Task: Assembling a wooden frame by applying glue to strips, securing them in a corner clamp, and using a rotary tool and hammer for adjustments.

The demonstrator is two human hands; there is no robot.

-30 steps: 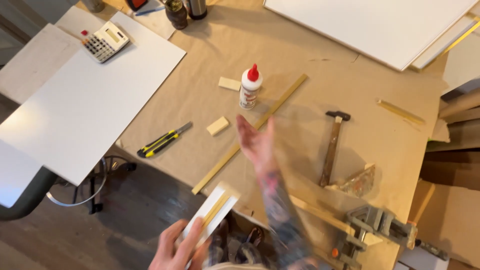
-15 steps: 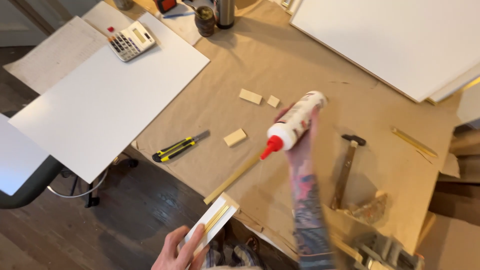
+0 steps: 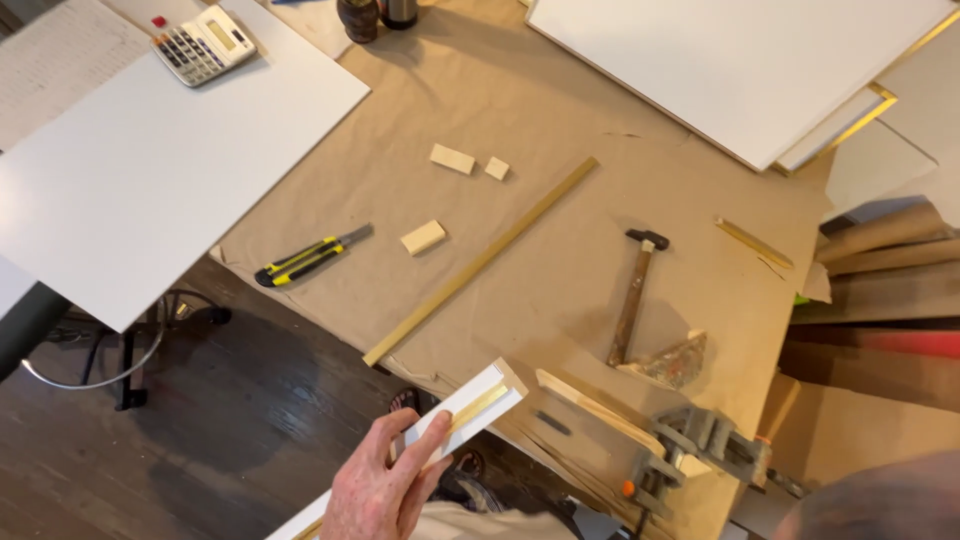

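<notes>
Brown kraft paper (image 3: pixel 560 130) is covering our workbench, with a long gold-edged wooden strip (image 3: pixel 480 262) lying diagonally between a yellow-and-black utility knife (image 3: pixel 310 257) and a wooden-handled hammer (image 3: pixel 633 297). We are gripping a white moulding piece with gold inner face (image 3: pixel 455 415) in our left hand (image 3: pixel 378 488), fingers curled around it, low over the bench's near edge. Our right hand is showing only as a blur at the lower right corner, so we cannot tell its state.

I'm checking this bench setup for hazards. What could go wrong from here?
The left hand holds the white-and-gold moulding piece out past the table edge; if the grip slips, it would likely drop to the floor. The utility knife lies near that same edge with its blade apparently out, so a stray reach or nudge could cut or knock it off. The right hand is out of view.
</notes>
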